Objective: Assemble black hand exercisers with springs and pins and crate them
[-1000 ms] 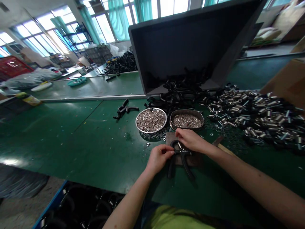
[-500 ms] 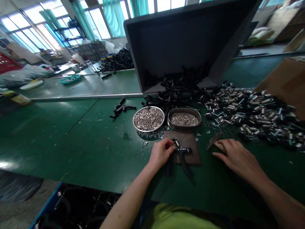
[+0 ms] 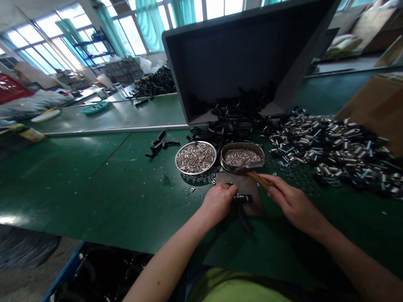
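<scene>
My left hand (image 3: 220,200) is closed on a black plastic part (image 3: 243,216) with a curved handle, which lies over a flat brown plate (image 3: 255,193). My fingers cover its upper left end. In my right hand (image 3: 291,201) is a hammer (image 3: 260,179), gripped by its wooden handle. The hammer's dark head is raised above the back of the plate, before an oval metal tin (image 3: 244,157) of small metal pieces. A round metal dish (image 3: 195,157) of silver pins stands left of the tin.
Small rings lie around the dish. A large grey bin (image 3: 233,63) with black parts stands behind. Metal springs and black parts (image 3: 340,151) are heaped at right, near a cardboard box (image 3: 374,107). Black clamp-like parts (image 3: 160,144) lie left of the dish.
My right hand has moved left and lifted the hammer from beside the plate to above it. My left hand has shifted slightly right, covering more of the black part's end.
</scene>
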{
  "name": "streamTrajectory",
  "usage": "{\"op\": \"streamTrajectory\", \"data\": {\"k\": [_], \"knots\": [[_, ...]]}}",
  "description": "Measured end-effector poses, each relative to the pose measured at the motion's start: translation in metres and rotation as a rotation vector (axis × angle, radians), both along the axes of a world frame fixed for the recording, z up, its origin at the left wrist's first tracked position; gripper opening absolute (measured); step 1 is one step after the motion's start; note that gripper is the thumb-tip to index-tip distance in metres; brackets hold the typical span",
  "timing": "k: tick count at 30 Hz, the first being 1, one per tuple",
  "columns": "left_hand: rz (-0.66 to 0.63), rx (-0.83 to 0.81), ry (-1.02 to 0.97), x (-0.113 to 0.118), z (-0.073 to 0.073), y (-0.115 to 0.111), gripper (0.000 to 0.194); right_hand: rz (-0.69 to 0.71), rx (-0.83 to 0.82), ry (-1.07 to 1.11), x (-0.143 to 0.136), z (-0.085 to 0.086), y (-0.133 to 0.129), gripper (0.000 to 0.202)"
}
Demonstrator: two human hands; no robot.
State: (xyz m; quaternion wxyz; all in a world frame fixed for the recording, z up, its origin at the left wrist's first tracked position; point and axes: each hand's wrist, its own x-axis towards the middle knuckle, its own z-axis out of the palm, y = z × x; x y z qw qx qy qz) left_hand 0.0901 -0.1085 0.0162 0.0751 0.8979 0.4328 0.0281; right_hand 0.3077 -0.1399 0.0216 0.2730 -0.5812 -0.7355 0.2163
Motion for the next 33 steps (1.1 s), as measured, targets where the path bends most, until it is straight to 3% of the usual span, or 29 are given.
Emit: {"op": "streamTrajectory", "data": {"k": [3,6,11,15,18,25,29,33], "knots": [[-0.085,0.025,0.041,0.005,0.001,0.002,0.019,0.123,-0.051,-0.006,-0.012,-0.010,0.010,0.035],[-0.078,0.009,0.006,0.004,-0.005,0.001,0.018,0.124,-0.100,0.008,-0.012,-0.016,0.010,0.034],[0.199,-0.045,-0.354,-0.013,-0.028,-0.012,0.023,0.052,0.022,0.018,-0.011,-0.006,-0.015,0.037],[0.373,-0.057,-0.524,-0.019,-0.040,-0.033,0.035,0.134,0.012,-0.108,-0.012,-0.021,-0.030,0.040],[0.357,-0.043,-0.473,-0.016,-0.044,-0.043,0.036,0.125,-0.010,-0.181,-0.006,-0.030,-0.033,0.039],[0.356,-0.021,-0.439,-0.010,-0.052,-0.040,0.037,0.036,0.185,-0.086,-0.002,-0.010,-0.043,0.036],[0.364,-0.050,-0.432,-0.011,-0.047,-0.039,0.037,0.121,0.070,-0.213,-0.010,-0.022,-0.039,0.039],[0.329,-0.135,-0.457,-0.014,-0.036,-0.037,0.038,0.028,0.108,-0.290,0.011,-0.036,-0.041,0.040]]}}
